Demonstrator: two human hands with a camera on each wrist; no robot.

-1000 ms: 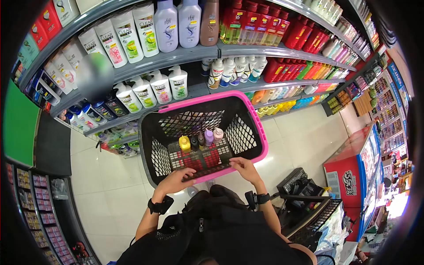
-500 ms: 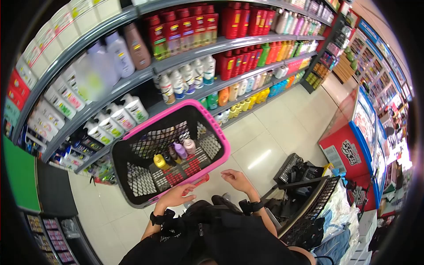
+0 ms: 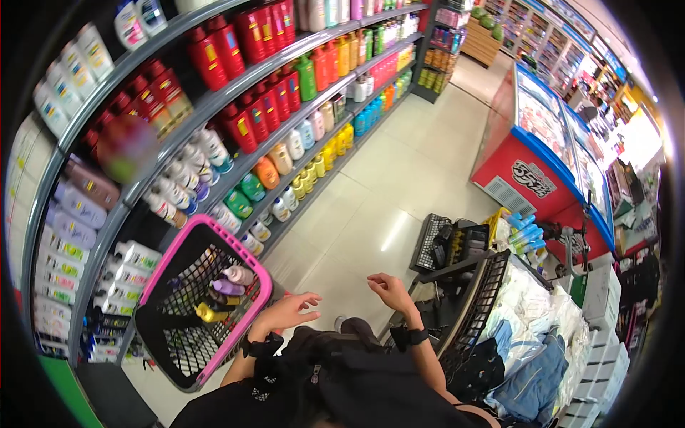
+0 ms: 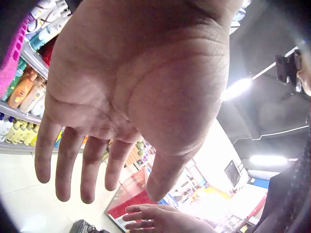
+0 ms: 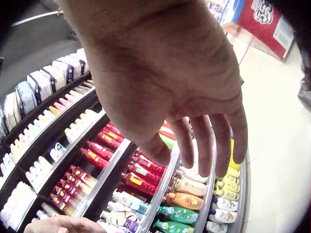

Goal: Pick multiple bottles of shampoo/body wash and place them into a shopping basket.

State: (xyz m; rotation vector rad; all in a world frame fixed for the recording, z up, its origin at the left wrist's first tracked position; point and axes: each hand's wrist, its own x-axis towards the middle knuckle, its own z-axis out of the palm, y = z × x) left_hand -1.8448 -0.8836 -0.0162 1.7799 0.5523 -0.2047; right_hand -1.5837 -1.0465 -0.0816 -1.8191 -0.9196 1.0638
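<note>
The left hand (image 3: 289,314) and the right hand (image 3: 391,291) are both free of any load, held apart in front of the body, fingers loose, the palms seen bare in the wrist views. The black mesh basket (image 3: 246,251), with its pink rim, lies to the left of both; the left hand is clearly the nearer, just beside the long side that faces the person, though whether it touches the rim I cannot tell, and the right hand is well apart from it. The basket's long axis runs slantwise, from its near-left end forward and to the right, roughly along the front edge of the shelf (image 3: 239,85). Inside, on the basket's floor, sit a yellow bottle (image 3: 210,312), a purple bottle (image 3: 227,287) and a pale pink bottle (image 3: 239,274) in a row; what lies between the yellow and purple ones is too dark to make out. Off to the right of the right hand, a black wire bin (image 3: 478,303) is heaped with white and blue cloth (image 3: 531,342); farther out stands a red freezer (image 3: 510,178)
</note>
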